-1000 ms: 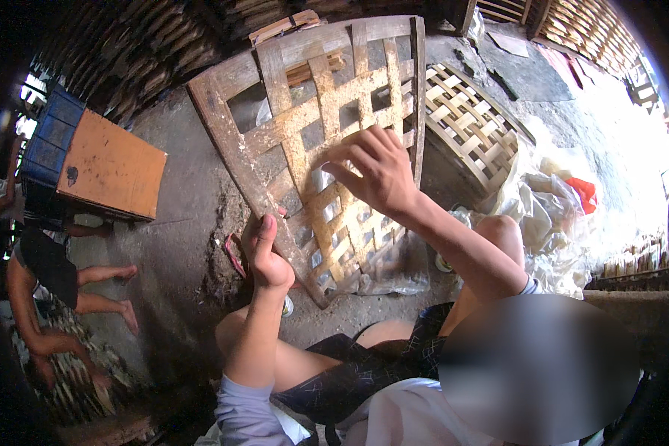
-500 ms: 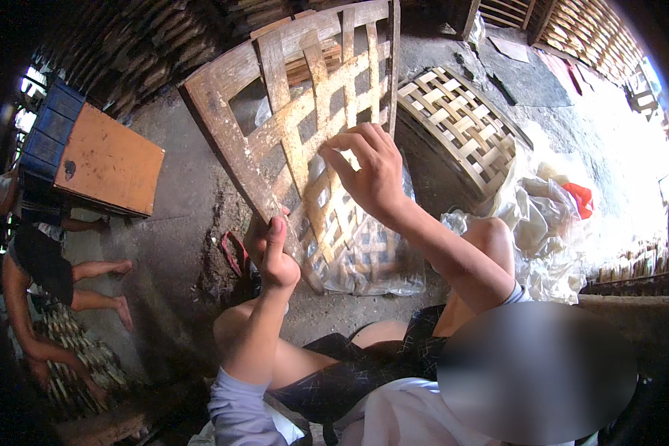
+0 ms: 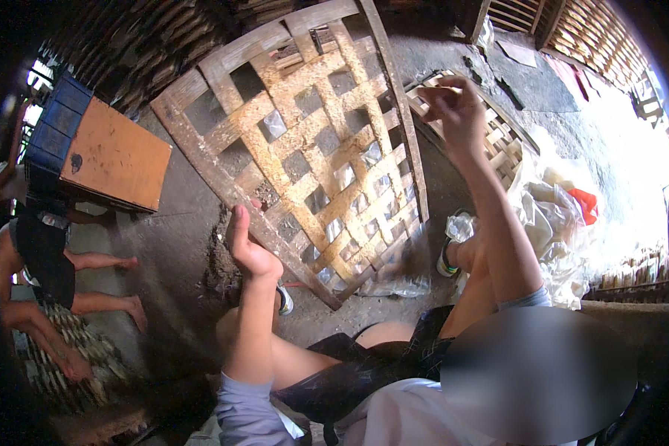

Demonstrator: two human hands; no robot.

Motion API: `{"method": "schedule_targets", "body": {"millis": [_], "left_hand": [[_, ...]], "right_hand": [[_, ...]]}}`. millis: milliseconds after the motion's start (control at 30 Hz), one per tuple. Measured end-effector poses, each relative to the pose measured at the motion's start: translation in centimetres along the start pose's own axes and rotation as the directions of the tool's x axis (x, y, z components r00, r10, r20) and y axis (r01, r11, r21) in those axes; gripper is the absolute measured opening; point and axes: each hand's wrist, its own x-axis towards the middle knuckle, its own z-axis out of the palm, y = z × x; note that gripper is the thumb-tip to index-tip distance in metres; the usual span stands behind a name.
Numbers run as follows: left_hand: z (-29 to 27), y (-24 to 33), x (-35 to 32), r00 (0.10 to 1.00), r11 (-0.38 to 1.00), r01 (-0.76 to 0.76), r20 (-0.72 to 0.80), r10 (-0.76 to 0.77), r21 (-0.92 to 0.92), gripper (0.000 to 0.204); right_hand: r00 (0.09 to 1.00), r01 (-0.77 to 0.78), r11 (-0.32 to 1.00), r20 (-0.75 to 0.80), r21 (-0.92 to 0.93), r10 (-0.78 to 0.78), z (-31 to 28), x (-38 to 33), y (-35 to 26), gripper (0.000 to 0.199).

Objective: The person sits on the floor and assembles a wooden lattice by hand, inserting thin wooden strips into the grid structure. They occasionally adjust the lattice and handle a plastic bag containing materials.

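Woven lattice panel [image 3: 312, 149]: large, flat, made of broad pale strips crossed in an open grid within a darker frame. It is stood tilted on the grey floor [image 3: 178, 238], lower corner down near the seated person's knees, top edge toward the upper rim of the view. Crumpled clear plastic is seen through the lower gaps.

Orange-topped box [image 3: 115, 160]: set at the left over a blue crate [image 3: 56, 126], well apart from the panel.

Second lattice piece [image 3: 502, 137]: smaller, lying flat behind the panel's right edge, partly hidden by the raised right hand.

Heap of clear and white plastic bags [image 3: 557, 223]: at the right, with a red scrap among them.

Another person [image 3: 41, 260]: squatting at the left edge, bare legs shown, over a layer of slats on the ground.

Right hand [image 3: 453, 104]: raised beside the panel's upper right edge, fingers curled and pinched together. Whether something thin is held between them cannot be told. No contact with the panel frame is seen.

Left hand [image 3: 249, 249]: held upright against the panel's lower left frame edge, palm and fingers laid flat along it, thumb side outward; pressed rather than clasped, fingers not wrapped round.

Sandal [image 3: 447, 249]: worn on the foot beside the panel's lower right corner.
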Motion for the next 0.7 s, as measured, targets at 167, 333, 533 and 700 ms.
{"method": "schedule_targets", "body": {"millis": [167,333,533,700], "left_hand": [[0.9,0.4,-0.3,1.000,1.000,0.005,-0.027,-0.006,-0.029,0.067],[-0.2,0.3,0.3,1.000,1.000,0.007,0.029,-0.007,0.006,0.067],[0.0,0.8,0.5,0.999,1.000,0.005,0.036,-0.005,0.006,0.058],[2.0,1.5,-0.6,0.996,0.998,0.043,-0.082,-0.047,-0.047,0.041]], "right_hand": [[0.989,-0.148,0.770,-0.108,-0.621,0.103,-7.5,3.8,2.0,0.050],[0.988,-0.136,0.564,-0.152,-0.814,0.019,-6.9,3.7,2.8,0.085],[0.856,0.502,0.455,0.347,-0.735,-0.383,-3.1,1.4,0.6,0.058],[0.810,0.544,0.210,0.444,-0.813,-0.383,1.2,0.3,1.3,0.058]]}}
